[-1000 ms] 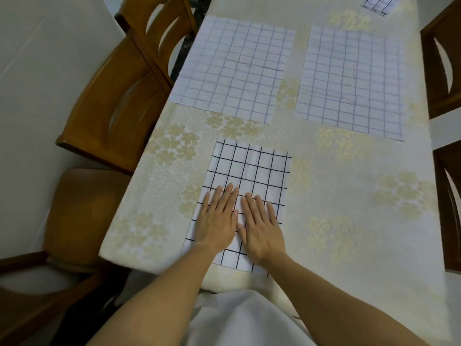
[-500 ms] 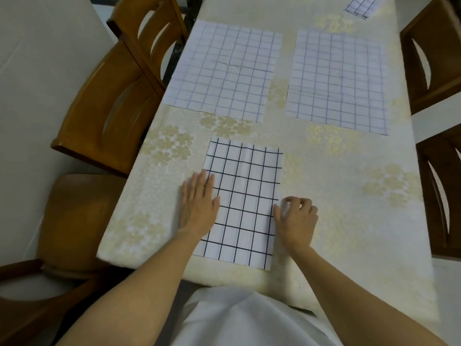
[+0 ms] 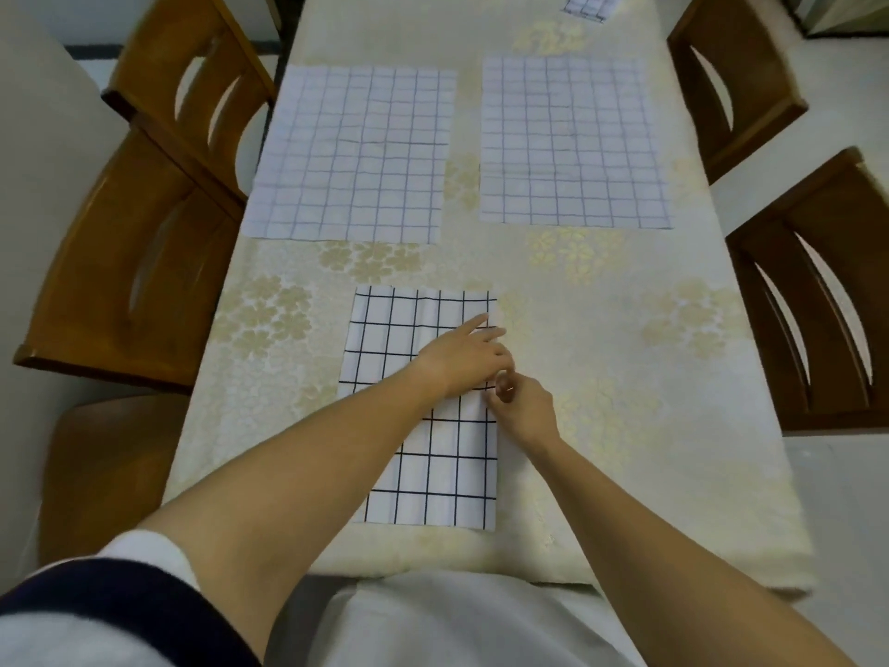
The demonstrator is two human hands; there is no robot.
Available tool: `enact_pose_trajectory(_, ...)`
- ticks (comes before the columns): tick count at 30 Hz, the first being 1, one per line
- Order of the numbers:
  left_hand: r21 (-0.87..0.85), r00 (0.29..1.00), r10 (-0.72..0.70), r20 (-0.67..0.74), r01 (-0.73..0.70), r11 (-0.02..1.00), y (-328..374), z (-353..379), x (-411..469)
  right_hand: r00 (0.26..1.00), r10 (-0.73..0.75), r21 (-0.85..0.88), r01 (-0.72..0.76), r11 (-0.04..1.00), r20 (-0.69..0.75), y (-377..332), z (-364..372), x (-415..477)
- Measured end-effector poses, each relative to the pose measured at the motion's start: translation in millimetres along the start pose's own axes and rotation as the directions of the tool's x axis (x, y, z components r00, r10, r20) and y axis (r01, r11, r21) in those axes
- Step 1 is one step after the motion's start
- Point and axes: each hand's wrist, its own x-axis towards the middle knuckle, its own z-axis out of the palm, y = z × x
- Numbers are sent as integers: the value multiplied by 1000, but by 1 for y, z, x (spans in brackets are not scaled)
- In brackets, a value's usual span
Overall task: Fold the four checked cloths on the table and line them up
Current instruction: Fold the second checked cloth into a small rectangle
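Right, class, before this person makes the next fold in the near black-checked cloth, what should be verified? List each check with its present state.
1. Black-checked cloth flat on the table, apart from the other cloths: ok.
2. Left hand fingers straight, resting on it near its right edge: ok.
3. Right hand pinching that edge: fingers curled there, grip blurred: cannot tell.
4. Fold path free: left forearm crosses over the cloth, likely blocking: not ok.
5. Left pale-checked cloth and right pale-checked cloth lie spread, out of the way: ok.
6. Fourth cloth cut off by the frame: cannot tell.
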Motion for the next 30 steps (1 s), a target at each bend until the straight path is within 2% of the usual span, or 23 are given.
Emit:
enact_pose_trajectory(3,48,998,59,3,-59,997,-7,-4,8,999,33,76,-33,997,4,5,-11,3)
enact_pose_trajectory(5,50,997,69,-30,-68,996,-13,-3,12,997,60,86,-64,994,55,8,-18,4)
enact_pose_trajectory(10,-9,999,5,-37,-6,1000,-26,-5,14,946,105,-23,-103,994,306,22,-38,10)
enact_pose_trajectory(15,-205,990,-143,9,142,968,-48,-9,-1,959,43,-197,14,980,282,16,-73,45)
enact_pose_trajectory(18,-335,953,-288,95,303,892,-58,-10,-12,968,-53,-255,117,960,246,3,-86,68)
enact_pose_trajectory(20,-470,916,-364,167,399,787,-62,-7,-19,973,-101,-248,152,957,206,-6,-90,80)
enact_pose_trajectory(22,-577,883,-416,218,461,674,-63,-2,-27,966,-118,-267,178,947,229,-15,-91,91)
enact_pose_trajectory(26,-620,823,-485,295,552,558,-68,13,-44,952,-119,-429,237,872,283,-24,-92,105)
enact_pose_trajectory(30,-647,782,-549,295,586,488,-70,20,-51,953,-164,-463,270,844,256,-26,-94,106)
